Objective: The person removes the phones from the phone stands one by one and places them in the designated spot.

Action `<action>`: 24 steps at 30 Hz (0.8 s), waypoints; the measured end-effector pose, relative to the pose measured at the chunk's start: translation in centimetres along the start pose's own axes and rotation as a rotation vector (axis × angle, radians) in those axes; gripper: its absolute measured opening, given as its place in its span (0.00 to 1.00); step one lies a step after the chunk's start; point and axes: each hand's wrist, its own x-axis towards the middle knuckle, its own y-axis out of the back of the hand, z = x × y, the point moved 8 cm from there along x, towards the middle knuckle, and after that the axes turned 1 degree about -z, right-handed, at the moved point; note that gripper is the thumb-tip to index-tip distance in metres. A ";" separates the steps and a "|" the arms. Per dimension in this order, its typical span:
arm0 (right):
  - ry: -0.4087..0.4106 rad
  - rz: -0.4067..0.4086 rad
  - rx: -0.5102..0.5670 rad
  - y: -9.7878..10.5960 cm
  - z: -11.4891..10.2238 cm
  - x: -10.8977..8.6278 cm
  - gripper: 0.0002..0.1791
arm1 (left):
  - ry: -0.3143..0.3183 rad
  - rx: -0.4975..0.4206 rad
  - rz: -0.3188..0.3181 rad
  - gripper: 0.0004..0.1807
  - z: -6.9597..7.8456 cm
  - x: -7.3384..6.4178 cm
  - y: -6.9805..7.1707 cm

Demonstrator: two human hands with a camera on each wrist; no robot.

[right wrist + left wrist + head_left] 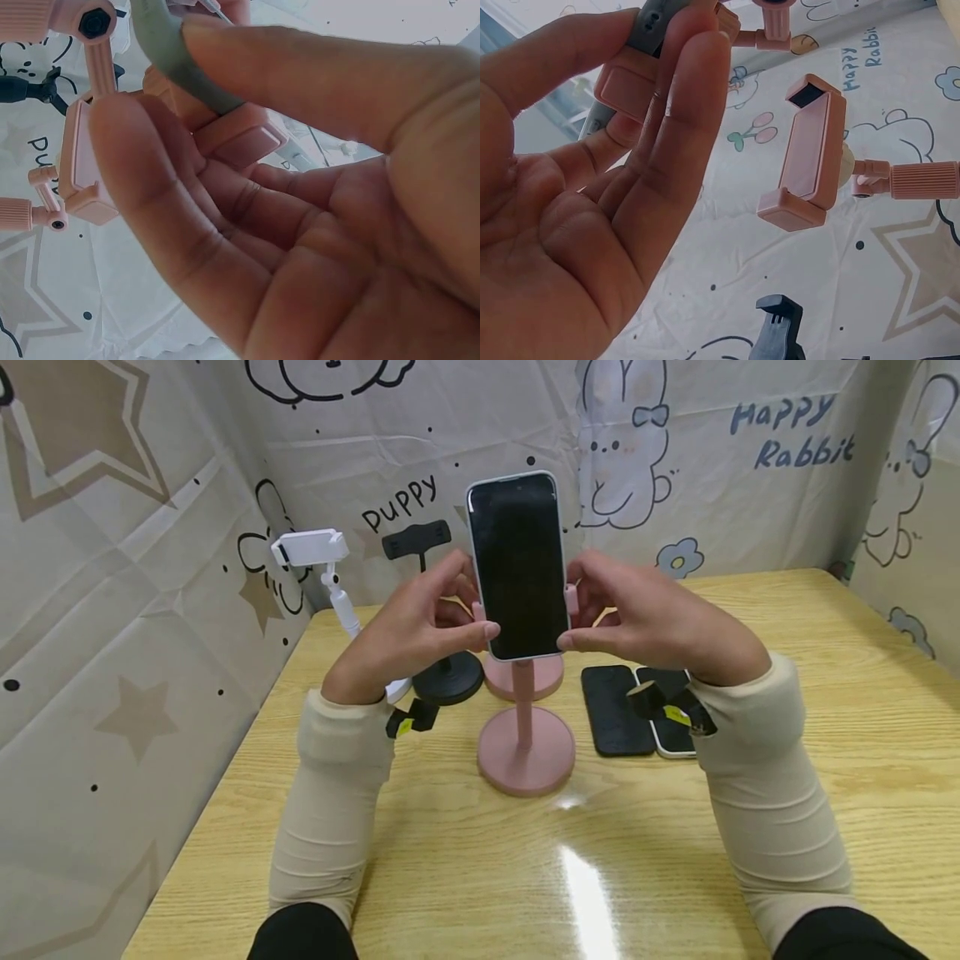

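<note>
A dark-screened phone (519,568) with a pale case edge stands upright in the clamp of a pink phone stand (527,756). My left hand (416,627) pinches its lower left side, thumb at the front edge and fingers curled behind. Opposite, my right hand (652,614) holds the lower right side the same way, thumb tip near the bottom corner. The pink clamp jaws show at both phone edges. In the right wrist view a clamp jaw lies between thumb and fingers, against the phone's edge. The back of the phone is mostly hidden.
Behind stands a second pink phone stand (810,150). A black stand (447,681) and a white stand (309,548) are at the back left. Two phones lie right of the front base: a black one (617,714) and a white-edged one (672,735), partly behind my right wrist.
</note>
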 end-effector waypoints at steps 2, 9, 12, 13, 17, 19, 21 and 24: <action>0.000 -0.003 -0.009 -0.1 0.0 0.0 0.23 | -0.004 0.018 -0.001 0.26 0.1 0.0 0.0; -0.002 -0.006 -0.025 -0.1 -0.1 -0.1 0.23 | -0.015 0.050 -0.001 0.24 0.2 0.0 -0.1; -0.005 -0.006 -0.035 -0.2 -0.1 -0.2 0.23 | -0.017 0.062 0.002 0.24 0.3 0.0 -0.1; -0.006 -0.006 -0.038 -0.2 -0.1 -0.2 0.23 | -0.019 0.065 0.003 0.24 0.3 0.0 -0.1; -0.012 -0.008 -0.051 -0.2 0.0 -0.2 0.22 | -0.033 0.076 0.002 0.23 0.4 -0.1 -0.2; -0.017 -0.009 -0.058 -0.2 0.0 -0.2 0.22 | -0.039 0.078 0.000 0.23 0.5 -0.1 -0.2; -0.020 -0.009 -0.066 -0.2 -0.1 -0.2 0.22 | -0.044 0.084 0.000 0.23 0.6 -0.1 -0.2; -0.015 -0.005 -0.082 -0.2 -0.1 -0.2 0.22 | -0.052 0.087 -0.002 0.23 0.6 -0.1 -0.2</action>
